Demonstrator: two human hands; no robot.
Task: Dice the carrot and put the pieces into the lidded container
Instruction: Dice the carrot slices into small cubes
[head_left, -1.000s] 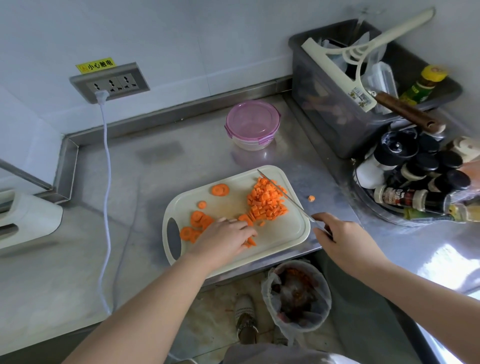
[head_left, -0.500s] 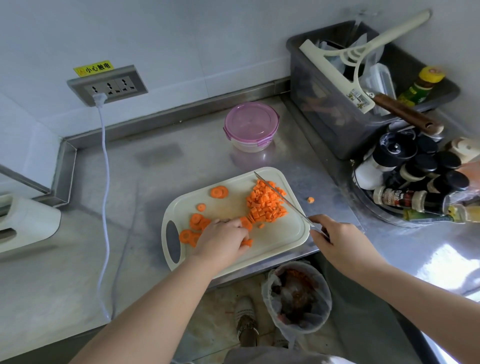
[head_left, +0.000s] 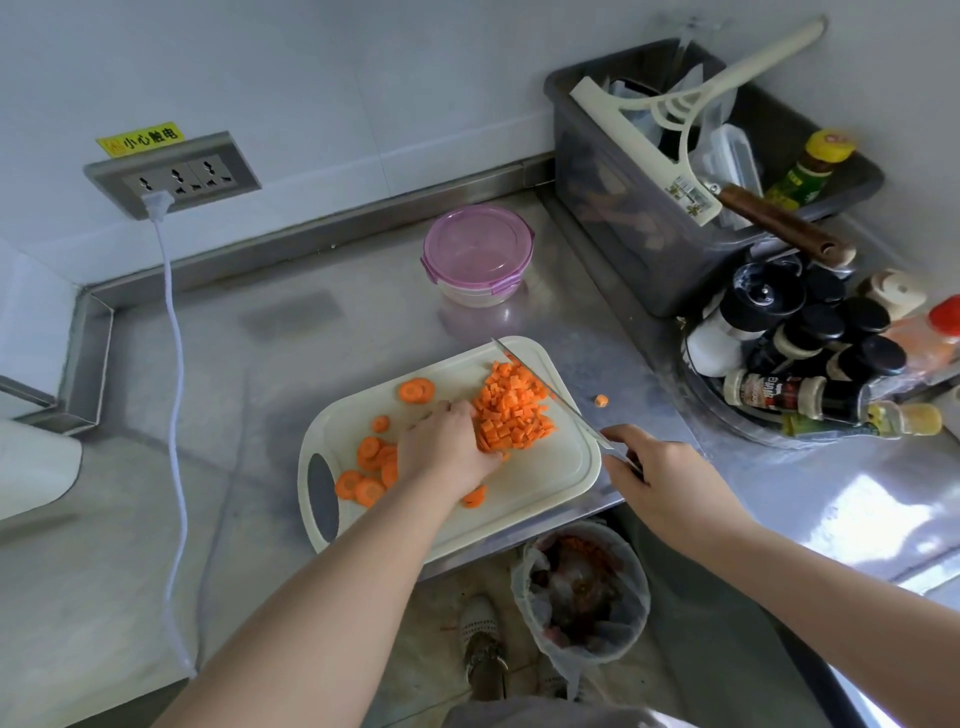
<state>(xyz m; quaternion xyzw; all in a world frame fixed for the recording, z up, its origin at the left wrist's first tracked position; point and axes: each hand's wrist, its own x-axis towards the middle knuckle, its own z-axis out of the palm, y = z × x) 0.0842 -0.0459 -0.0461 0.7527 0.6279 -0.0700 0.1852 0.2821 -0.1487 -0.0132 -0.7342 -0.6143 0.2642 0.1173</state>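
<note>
Well, the dicing is only partly done. A heap of diced carrot (head_left: 514, 410) sits on the far right of the cutting board (head_left: 545, 483), while round carrot slices (head_left: 369, 467) on its left wait uncut. One stray piece (head_left: 601, 400) lies off the board on the steel surface (head_left: 311, 332). Nothing has gone into the lidded container (head_left: 478, 254), which stands well beyond the board with its pink lid on.

The right hand (head_left: 670, 478) has its fingers clamped round the handle of the knife (head_left: 545, 387). The knife's long axis runs from near right to far left, tip pointing away, blade along the heap's right side. The left hand (head_left: 441, 452) lies palm down against the heap's near-left edge with its fingers bent; whether they pinch anything I cannot tell.
</note>
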